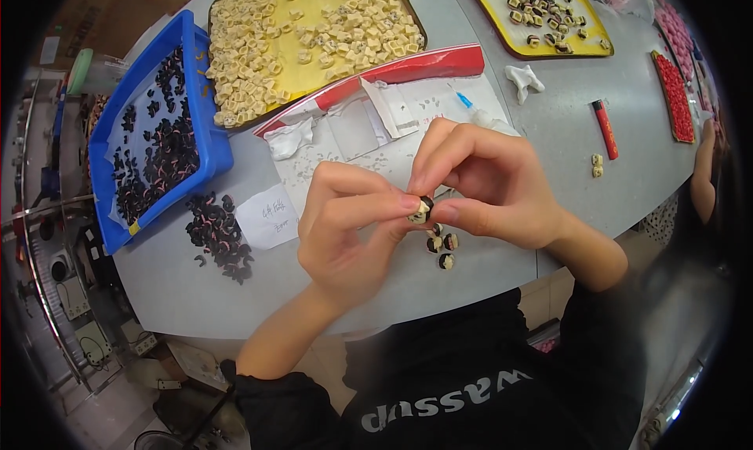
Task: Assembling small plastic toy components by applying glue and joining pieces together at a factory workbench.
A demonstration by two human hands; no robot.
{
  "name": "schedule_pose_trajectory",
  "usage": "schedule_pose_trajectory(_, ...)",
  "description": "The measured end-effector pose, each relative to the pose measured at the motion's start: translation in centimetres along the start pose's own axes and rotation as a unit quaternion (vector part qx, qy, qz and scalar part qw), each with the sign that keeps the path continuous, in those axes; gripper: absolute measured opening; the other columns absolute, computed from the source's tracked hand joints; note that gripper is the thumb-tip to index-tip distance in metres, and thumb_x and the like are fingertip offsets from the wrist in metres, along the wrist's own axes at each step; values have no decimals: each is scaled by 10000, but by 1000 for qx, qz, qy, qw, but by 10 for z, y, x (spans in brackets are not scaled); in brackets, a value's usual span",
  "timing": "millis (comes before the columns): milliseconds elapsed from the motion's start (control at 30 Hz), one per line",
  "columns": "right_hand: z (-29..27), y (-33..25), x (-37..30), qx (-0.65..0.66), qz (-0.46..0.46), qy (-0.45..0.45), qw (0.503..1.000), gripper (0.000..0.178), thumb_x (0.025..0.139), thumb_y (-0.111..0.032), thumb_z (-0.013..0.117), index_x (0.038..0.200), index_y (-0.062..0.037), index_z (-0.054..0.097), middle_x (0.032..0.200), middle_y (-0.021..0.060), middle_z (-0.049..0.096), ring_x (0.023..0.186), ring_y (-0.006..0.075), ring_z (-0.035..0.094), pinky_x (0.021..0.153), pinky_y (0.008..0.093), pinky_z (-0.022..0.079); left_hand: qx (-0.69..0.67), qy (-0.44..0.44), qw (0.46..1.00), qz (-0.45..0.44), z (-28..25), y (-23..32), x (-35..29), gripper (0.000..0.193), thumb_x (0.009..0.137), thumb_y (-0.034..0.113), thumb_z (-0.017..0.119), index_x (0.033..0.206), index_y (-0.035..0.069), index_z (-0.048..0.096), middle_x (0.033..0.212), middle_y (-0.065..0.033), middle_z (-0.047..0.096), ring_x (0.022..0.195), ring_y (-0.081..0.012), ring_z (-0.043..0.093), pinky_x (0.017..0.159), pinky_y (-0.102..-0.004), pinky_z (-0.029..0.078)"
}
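Over the front of the table, my left hand (349, 226) and my right hand (498, 187) pinch one small cream-and-black moulded piece (421, 211) between them. Its cream part faces up, with a black curved part against it; fingertips hide some of its edge. Just below the fingers, several similar cream-and-black pieces (446, 261) lie on the grey tabletop. Left of my left hand is a loose heap of black curved pieces with pink insides (218, 234), beside a white paper slip (268, 217) with handwriting.
A blue bin (210, 140) of black pieces stands at the left. Behind are a yellow tray (292, 56) of cream pieces and another yellow tray (514, 46) of cream-and-black ones. A red-edged carton (353, 93), crumpled tissue (524, 81) and a red marker (605, 128) lie around.
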State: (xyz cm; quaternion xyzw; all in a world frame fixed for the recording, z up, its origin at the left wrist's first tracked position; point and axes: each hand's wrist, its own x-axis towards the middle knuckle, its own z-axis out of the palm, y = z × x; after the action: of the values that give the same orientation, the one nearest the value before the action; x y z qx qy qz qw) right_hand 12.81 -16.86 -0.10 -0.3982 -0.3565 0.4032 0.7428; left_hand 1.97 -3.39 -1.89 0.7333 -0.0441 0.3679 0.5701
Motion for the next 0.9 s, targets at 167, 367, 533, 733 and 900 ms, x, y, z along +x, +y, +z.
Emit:
schedule_pose_trajectory(167,-1,2,-1,-30,-18,-7,999,228,754,73,613,970,51,547,954,138,518,903,185,501,780,295,445,9,0,1000,20,1,0,1,319,638,-36,750,902,77,613,825,-74,550,692,-146,548,564,-217,434)
schedule_pose_trajectory(367,-1,-1,-1,-27,-16,-10,999,237,740,80,614,965,51,547,959,146,528,911,195,517,797,296,437,64,-6,997,53,-1,4,5,348,604,-56,762,898,64,620,808,-75,557,678,-148,554,544,-215,436)
schedule_pose_trajectory(533,-2,-2,-1,-30,-6,-22,999,251,732,77,629,967,54,544,957,149,537,907,199,530,809,305,437,98,-27,990,102,-6,7,7,409,544,-63,781,913,54,649,802,-54,562,664,-150,540,528,-219,419)
schedule_pose_trajectory(733,0,-2,-1,-42,23,-2,999,225,770,7,650,968,45,550,959,128,547,899,179,535,809,293,438,138,-42,984,103,-7,6,11,450,509,-73,774,928,58,674,809,-40,560,685,-151,540,540,-231,418)
schedule_pose_trajectory(900,4,-15,0,23,137,43,989,216,801,-29,629,994,45,567,958,128,595,888,170,582,804,287,476,111,-12,988,105,-7,3,8,439,514,-63,778,920,69,674,836,-39,559,691,-153,538,556,-235,419)
